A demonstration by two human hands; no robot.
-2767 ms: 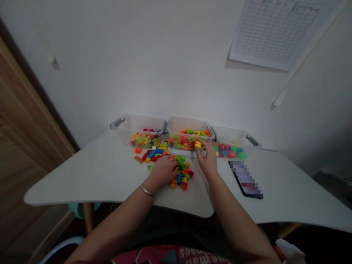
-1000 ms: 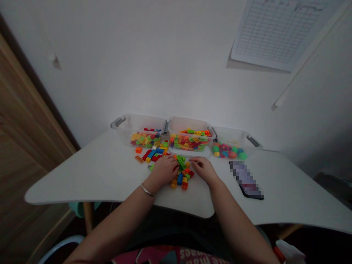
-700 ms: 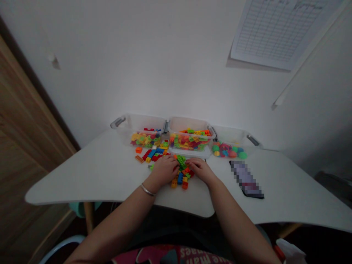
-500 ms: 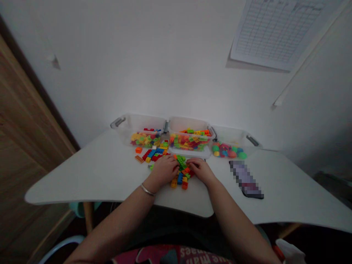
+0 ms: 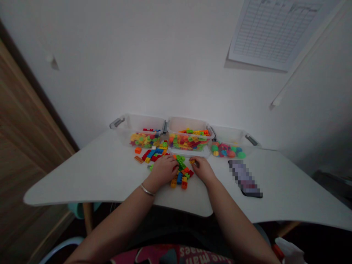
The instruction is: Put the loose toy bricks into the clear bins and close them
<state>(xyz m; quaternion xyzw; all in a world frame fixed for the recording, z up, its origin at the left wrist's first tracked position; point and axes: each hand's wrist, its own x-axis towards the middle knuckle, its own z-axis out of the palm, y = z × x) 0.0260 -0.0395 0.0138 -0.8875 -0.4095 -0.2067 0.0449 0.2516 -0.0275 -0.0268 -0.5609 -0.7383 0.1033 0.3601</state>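
Note:
My left hand [image 5: 165, 169], with a bracelet at the wrist, rests on the left side of a pile of building blocks; its fingers curl at the green blocks [image 5: 180, 161], and what they grip is hidden. Between thumb and fingers of my right hand [image 5: 202, 169] is a small yellow block [image 5: 193, 162], just right of the pile. Blue [image 5: 179, 178], orange [image 5: 184, 184] and yellow blocks lie between the hands, nearer to me. Red and blue blocks [image 5: 157, 151] are scattered beyond my left hand.
Three clear bins stand along the wall: left [image 5: 144, 126] and middle [image 5: 189, 126] with blocks, right [image 5: 228, 134] with round colourful pieces. A lid [image 5: 205, 151] lies before the middle bin. A phone [image 5: 244, 178] lies on the white table [image 5: 90, 176], right of my right hand.
My right hand has drawn slightly right, away from the pile, and a yellow block now shows in its fingers. My left hand stays nearly in place.

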